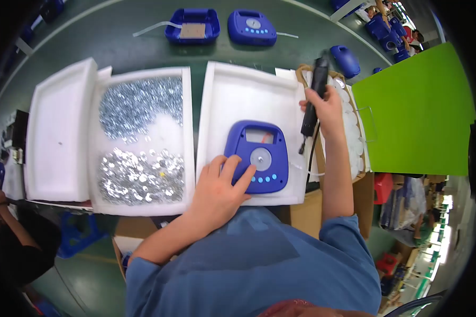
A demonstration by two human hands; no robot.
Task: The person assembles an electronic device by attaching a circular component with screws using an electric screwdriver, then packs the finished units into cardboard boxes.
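A blue plastic housing (283, 158) with a window-like handle opening, a round pale disc and a row of light-blue dots lies in the white foam tray in front of me. My left hand (219, 185) grips its lower left corner, with the fingers over the face and one fingertip close to the disc. My right hand (324, 108) is wrapped round a black electric screwdriver (313, 100), held up to the right of the housing. The driver's tip points down, apart from the housing. A pale strip runs out from the housing's right side.
Left of the work tray (209, 100), another foam tray (188, 142) holds piles of small silvery metal parts. A carton of white round pieces (354, 124) stands at right, beside a green panel (412, 111). More blue housings (252, 29) lie at the back. Another person's arm (16, 224) shows at far left.
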